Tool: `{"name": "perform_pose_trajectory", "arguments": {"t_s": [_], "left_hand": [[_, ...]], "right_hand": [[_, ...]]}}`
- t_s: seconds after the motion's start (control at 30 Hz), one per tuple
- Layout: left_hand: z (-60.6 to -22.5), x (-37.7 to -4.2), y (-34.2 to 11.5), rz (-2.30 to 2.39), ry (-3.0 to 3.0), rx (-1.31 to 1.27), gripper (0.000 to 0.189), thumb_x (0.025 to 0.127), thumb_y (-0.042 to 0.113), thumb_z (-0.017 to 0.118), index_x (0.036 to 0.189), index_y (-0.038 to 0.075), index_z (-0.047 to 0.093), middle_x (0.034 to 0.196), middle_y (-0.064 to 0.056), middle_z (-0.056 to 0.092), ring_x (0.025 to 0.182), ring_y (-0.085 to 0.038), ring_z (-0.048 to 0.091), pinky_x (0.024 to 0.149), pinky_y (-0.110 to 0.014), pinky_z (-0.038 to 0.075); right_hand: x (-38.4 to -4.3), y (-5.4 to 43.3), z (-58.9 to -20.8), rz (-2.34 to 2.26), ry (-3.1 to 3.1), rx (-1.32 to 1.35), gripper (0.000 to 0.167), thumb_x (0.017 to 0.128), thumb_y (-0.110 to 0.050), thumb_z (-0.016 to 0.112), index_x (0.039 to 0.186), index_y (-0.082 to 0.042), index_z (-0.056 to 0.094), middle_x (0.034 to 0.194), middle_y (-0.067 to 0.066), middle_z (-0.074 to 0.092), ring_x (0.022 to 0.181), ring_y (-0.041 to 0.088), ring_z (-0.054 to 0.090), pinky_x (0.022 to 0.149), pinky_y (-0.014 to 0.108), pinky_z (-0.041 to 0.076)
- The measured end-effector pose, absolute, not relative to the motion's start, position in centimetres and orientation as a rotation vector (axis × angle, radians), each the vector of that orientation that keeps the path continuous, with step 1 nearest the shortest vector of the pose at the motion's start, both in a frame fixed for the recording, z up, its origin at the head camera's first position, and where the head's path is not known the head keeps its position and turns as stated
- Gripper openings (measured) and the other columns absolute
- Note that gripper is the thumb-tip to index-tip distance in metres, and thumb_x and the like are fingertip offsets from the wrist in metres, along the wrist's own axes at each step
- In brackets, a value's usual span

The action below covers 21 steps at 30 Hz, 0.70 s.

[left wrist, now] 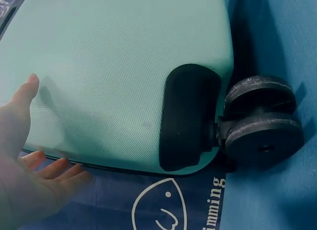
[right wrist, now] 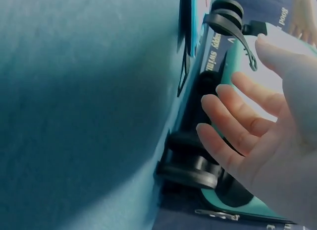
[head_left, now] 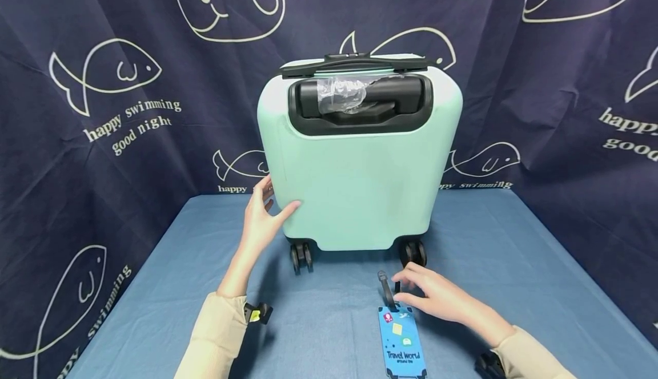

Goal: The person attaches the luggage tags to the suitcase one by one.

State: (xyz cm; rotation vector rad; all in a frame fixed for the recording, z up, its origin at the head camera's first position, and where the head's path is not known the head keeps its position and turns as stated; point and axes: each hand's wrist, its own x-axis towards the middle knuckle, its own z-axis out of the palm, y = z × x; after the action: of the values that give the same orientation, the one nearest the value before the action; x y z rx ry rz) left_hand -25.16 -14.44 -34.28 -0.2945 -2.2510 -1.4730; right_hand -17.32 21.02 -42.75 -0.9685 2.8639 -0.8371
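A mint-green suitcase point(head_left: 354, 190) stands upright on its wheels, with a black handle recess near its top. My left hand point(head_left: 259, 222) is at its lower left edge, thumb towards the broad face and fingers by the side; in the left wrist view the fingers point(left wrist: 57, 170) are spread. A blue luggage tag point(head_left: 403, 339) printed "Travel World" lies in front of the suitcase, its black strap point(head_left: 385, 290) unfastened. Beside the strap hovers my right hand point(head_left: 437, 293), fingers loosely bent and parted. The right wrist view shows the strap point(right wrist: 242, 39) close to the thumb, not gripped.
Black wheels point(head_left: 302, 256) support the suitcase on a blue cloth-covered table point(head_left: 169, 310). Clear plastic wrap point(head_left: 341, 93) covers part of the handle, and a black carry strap point(head_left: 354, 65) crosses the top. Behind hangs a navy curtain point(head_left: 216, 111) printed with white fish.
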Motion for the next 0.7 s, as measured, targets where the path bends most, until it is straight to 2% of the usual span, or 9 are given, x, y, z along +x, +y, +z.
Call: {"name": "perform_pose_trajectory", "arguments": {"t_s": [0.2, 0.5, 0.57, 0.7], "left_hand": [[-34.5, -25.8, -14.6, -1.543, -2.200, -0.319, 0.081, 0.075, 0.033, 0.079, 0.142, 0.022, 0.035, 0.137, -0.005, 0.044, 0.124, -0.024, 0.048, 0.105, -0.042, 0.039], [-33.5, -25.3, -13.8, -1.647, -2.167, -0.300, 0.090, 0.075, 0.015, 0.079, 0.146, 0.016, 0.026, 0.143, -0.010, 0.036, 0.125, -0.028, 0.045, 0.103, -0.045, 0.040], [-32.8, -24.6, -13.5, -1.630, -2.185, -0.293, 0.087, 0.076, 0.014, 0.078, 0.146, 0.013, 0.027, 0.142, -0.012, 0.037, 0.125, -0.029, 0.045, 0.103, -0.045, 0.040], [-33.5, -25.2, -13.6, -1.588, -2.178, -0.332, 0.084, 0.077, 0.026, 0.078, 0.146, 0.022, 0.030, 0.139, -0.008, 0.039, 0.125, -0.025, 0.047, 0.102, -0.044, 0.041]], "right_hand": [[-17.2, 20.5, -43.5, -0.827, 2.826, -0.983, 0.036, 0.087, -0.047, 0.061, 0.112, -0.021, 0.062, 0.094, -0.009, 0.054, 0.087, 0.006, 0.055, 0.074, 0.025, 0.048], [-17.1, 20.3, -43.8, -0.817, 2.760, -1.012, 0.034, 0.085, -0.046, 0.064, 0.106, -0.019, 0.063, 0.089, -0.009, 0.051, 0.080, 0.003, 0.050, 0.067, 0.021, 0.044], [-17.1, 20.4, -43.7, -0.808, 2.734, -1.000, 0.033, 0.085, -0.046, 0.063, 0.105, -0.020, 0.064, 0.088, -0.010, 0.051, 0.079, 0.001, 0.049, 0.067, 0.021, 0.043], [-17.3, 20.5, -43.6, -0.795, 2.693, -1.001, 0.025, 0.086, -0.044, 0.064, 0.097, -0.021, 0.064, 0.082, -0.012, 0.049, 0.072, -0.001, 0.046, 0.063, 0.018, 0.041]]}}
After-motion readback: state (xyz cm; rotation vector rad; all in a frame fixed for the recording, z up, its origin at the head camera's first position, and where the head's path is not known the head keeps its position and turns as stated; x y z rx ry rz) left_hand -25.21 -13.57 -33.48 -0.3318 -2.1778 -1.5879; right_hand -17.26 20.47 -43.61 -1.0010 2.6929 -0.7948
